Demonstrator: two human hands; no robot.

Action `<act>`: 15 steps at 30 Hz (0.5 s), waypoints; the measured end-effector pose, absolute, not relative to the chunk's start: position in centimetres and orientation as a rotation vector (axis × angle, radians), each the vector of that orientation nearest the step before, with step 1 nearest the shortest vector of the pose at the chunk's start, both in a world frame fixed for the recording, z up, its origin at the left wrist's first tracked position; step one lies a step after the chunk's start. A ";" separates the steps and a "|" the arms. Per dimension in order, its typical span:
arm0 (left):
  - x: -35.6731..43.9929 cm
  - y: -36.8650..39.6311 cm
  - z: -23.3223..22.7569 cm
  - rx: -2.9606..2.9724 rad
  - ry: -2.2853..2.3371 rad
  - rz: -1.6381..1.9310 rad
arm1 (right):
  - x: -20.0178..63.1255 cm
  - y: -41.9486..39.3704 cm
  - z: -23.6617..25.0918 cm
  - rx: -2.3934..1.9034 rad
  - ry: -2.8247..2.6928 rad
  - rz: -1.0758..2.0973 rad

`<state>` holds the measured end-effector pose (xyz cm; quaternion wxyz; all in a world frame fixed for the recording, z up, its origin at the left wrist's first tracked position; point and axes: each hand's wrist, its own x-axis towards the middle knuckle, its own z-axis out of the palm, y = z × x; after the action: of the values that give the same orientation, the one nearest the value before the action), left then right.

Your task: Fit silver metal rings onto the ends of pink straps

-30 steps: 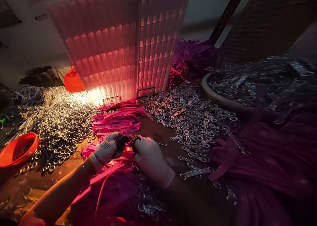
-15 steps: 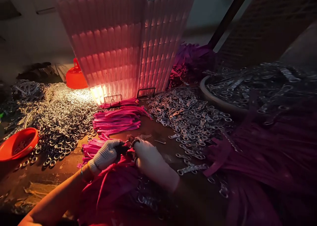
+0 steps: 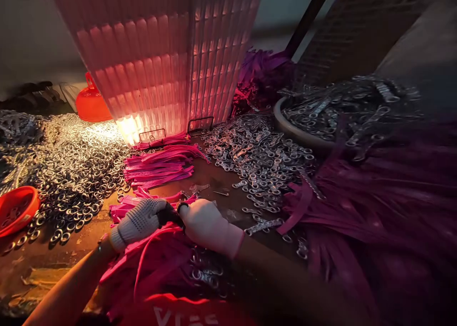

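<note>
My left hand [image 3: 141, 220], in a dotted white knit glove, and my right hand [image 3: 205, 223], in a plain white glove, meet fingertip to fingertip over a heap of pink straps [image 3: 150, 264] in my lap. Between the fingertips both hands pinch a small dark metal ring [image 3: 181, 207] and the end of a pink strap. What exactly lies inside the fingers is hard to make out. More straps with rings on them spill down below my hands [image 3: 205, 271].
A neat stack of pink straps [image 3: 159, 166] lies ahead. Loose metal rings [image 3: 74, 169] cover the left, metal clasps [image 3: 260, 162] the right. A round basin [image 3: 300, 133] holds more metal parts. A ribbed plastic screen [image 3: 160, 59] glows behind. Orange bowl [image 3: 16, 211] at left.
The view has shifted so everything sits lower and more to the left. My hands stay together on the ring and strap, drawn slightly nearer to my body.
</note>
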<state>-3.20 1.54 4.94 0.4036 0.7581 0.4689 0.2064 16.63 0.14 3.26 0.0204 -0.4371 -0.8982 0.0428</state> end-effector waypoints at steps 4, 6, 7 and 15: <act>-6.9 2.3 6.5 1.910 1.278 0.512 | 18.5 -0.1 4.0 -1.346 -2.738 0.283; -8.1 2.5 6.3 1.690 1.379 0.710 | 20.7 1.1 3.8 -1.281 -2.648 0.409; -8.4 2.5 5.9 1.514 1.379 0.816 | 22.1 2.1 3.3 -1.269 -2.600 0.441; -5.5 2.6 2.6 0.527 0.806 0.784 | 31.9 10.2 -3.3 -2.176 -2.549 0.023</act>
<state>-5.46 2.63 2.62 0.8133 0.2468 0.3778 0.3672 31.94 10.16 -3.28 -0.1048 -0.6456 -0.7564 0.0068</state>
